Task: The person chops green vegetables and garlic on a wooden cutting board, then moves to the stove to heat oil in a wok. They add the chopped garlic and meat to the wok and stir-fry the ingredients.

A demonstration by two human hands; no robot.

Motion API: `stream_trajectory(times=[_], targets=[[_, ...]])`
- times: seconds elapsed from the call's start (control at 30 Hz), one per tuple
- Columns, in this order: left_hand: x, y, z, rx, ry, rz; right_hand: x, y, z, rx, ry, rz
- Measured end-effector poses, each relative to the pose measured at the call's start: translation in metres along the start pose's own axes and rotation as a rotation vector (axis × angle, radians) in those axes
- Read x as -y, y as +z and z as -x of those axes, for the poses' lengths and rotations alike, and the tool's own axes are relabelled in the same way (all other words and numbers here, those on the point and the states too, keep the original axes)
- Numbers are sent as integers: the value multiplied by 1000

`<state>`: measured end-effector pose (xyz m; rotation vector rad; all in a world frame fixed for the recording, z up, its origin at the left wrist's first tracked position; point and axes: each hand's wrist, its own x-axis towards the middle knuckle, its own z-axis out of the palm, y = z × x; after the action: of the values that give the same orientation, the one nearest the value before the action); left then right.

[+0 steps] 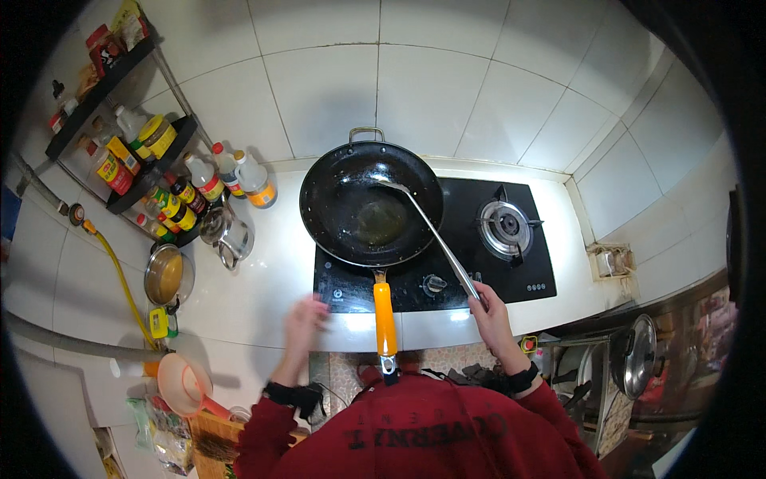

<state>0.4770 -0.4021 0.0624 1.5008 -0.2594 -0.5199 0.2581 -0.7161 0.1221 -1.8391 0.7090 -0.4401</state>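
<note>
A black wok [359, 221] with an orange handle [385, 317] sits over the left side of a black two-burner gas stove [461, 239]. A little liquid pools at its bottom. My right hand [492, 317] grips the lower end of a long metal spatula [440, 239], whose head rests inside the wok near its far right wall. To the left of the orange handle, above the counter's front part, is my left hand [306, 320]. It is blurred, touches nothing that I can see, and its fingers are hard to make out.
Sauce bottles [254, 179] and a metal-and-glass pitcher [230, 233] stand left of the wok. A pot [164, 272] and a pink plastic ladle [182, 383] lie farther left, with a wooden board [209, 458] below. The right burner [507, 224] is bare. A lidded pan [640, 356] sits at lower right.
</note>
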Motion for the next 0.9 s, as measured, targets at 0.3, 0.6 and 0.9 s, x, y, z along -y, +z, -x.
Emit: stream_trajectory(times=[0.3, 0.6, 0.9], targets=[[-29, 128, 16, 349, -506, 490, 3, -10, 0, 45, -10, -94], [-49, 99, 13, 326, -563, 411, -5, -27, 2, 79, 20, -107], [-47, 89, 16, 398, -531, 378, 39, -5, -37, 194, -104, 87]])
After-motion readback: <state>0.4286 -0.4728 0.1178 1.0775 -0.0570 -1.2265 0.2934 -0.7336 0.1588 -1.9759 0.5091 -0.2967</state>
